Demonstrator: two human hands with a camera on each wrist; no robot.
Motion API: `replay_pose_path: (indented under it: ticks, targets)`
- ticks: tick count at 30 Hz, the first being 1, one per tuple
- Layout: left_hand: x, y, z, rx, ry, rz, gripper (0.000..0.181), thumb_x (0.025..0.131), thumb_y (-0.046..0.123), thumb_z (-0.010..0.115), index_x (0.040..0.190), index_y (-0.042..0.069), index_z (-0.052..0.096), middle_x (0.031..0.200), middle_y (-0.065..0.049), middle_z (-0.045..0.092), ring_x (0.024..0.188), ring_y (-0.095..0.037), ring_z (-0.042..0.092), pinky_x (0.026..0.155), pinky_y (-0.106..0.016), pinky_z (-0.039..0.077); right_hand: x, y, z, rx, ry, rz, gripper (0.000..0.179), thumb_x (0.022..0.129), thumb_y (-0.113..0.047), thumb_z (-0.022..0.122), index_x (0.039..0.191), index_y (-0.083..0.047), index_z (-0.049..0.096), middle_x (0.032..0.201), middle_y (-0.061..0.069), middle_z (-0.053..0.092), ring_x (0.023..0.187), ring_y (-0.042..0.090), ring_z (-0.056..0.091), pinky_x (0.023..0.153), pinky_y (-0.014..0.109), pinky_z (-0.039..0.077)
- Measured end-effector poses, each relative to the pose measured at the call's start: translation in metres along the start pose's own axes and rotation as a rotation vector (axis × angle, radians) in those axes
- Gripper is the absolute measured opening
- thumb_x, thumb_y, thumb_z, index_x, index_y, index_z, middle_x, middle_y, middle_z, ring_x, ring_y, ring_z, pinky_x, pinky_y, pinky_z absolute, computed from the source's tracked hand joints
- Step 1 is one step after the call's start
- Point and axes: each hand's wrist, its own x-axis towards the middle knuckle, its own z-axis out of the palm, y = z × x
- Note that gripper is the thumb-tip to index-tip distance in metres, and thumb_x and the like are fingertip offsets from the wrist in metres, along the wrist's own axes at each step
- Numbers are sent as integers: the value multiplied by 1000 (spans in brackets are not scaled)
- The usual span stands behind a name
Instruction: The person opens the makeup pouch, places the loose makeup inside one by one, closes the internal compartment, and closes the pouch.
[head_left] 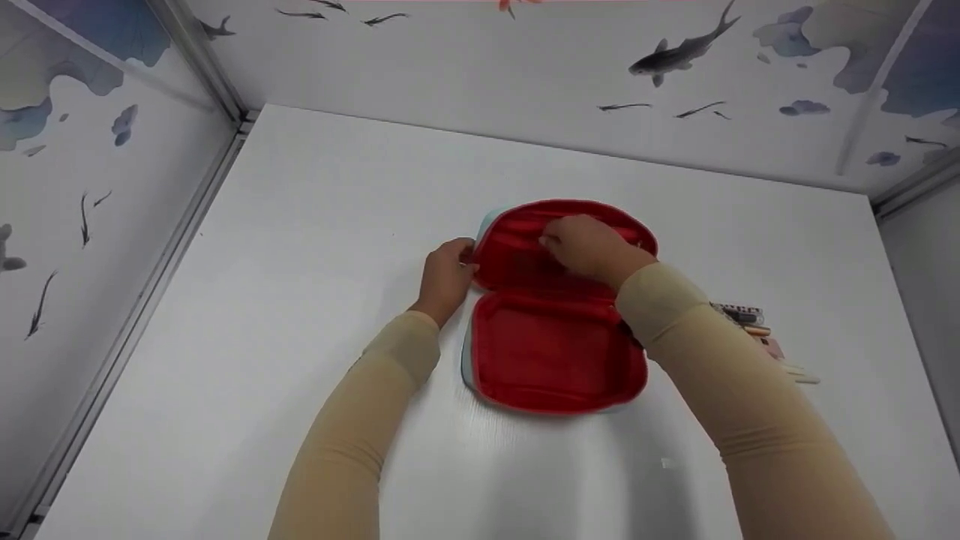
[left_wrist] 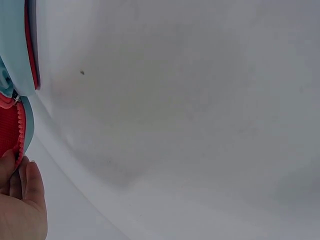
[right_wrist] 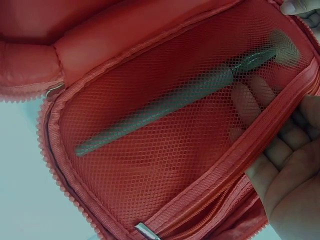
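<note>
A zippered case [head_left: 559, 356] with a red lining and light blue outside lies spread on the white table. My left hand [head_left: 448, 276] pinches the zipper edge at the left of its far half, fingertips right at the rim. Inside the far half, my right hand [head_left: 589, 244] reaches into a zippered mesh pocket [right_wrist: 150, 180]. Through the mesh show its extended fingers [right_wrist: 245, 102], touching a slim brush [right_wrist: 165, 102] near the dark part below its pale tip. The brush lies slanted behind the mesh, its long handle pointing away from the hand.
Several small slim items [head_left: 742, 315], some like pens or sticks, and a pinkish flat piece [head_left: 769, 346] lie right of the case, partly hidden by the right sleeve. White panels [head_left: 480, 75] with fish drawings border the table [head_left: 315, 187] at the back and sides.
</note>
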Motion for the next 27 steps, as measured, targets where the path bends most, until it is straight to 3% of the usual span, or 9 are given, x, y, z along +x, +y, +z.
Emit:
replay_pose_path:
  ticks: [8,18,22,27]
  targets:
    - [0,-1,0,23,4,10,31,88,-5,62,120,-2,62,114,-14,65,108,-23,61,94,-31,47,-8,5,-1,6,113,-24,23,100,-22,52,115,-9,64,101,7,65,91,24,55,90,42,48]
    - [0,-3,2,77,-6,29,26,90,-5,60,115,0,64,111,-12,66,106,-21,60,92,-31,48,-38,20,0,18,281,-93,21,97,-16,56,113,-6,66,111,11,66,105,27,59,95,46,47]
    - [0,-3,1,78,0,32,22,90,-5,60,111,1,65,108,-11,67,103,-20,60,91,-31,49,-53,28,3,37,322,-107,21,96,-12,58,115,-6,65,115,12,65,109,28,57,95,48,48]
    - [-1,-4,1,93,-2,21,26,91,-3,59,117,1,63,112,-12,65,105,-20,59,93,-31,48,-70,33,6,52,326,-81,24,94,-11,61,118,-7,64,117,11,64,107,28,58,91,47,51]
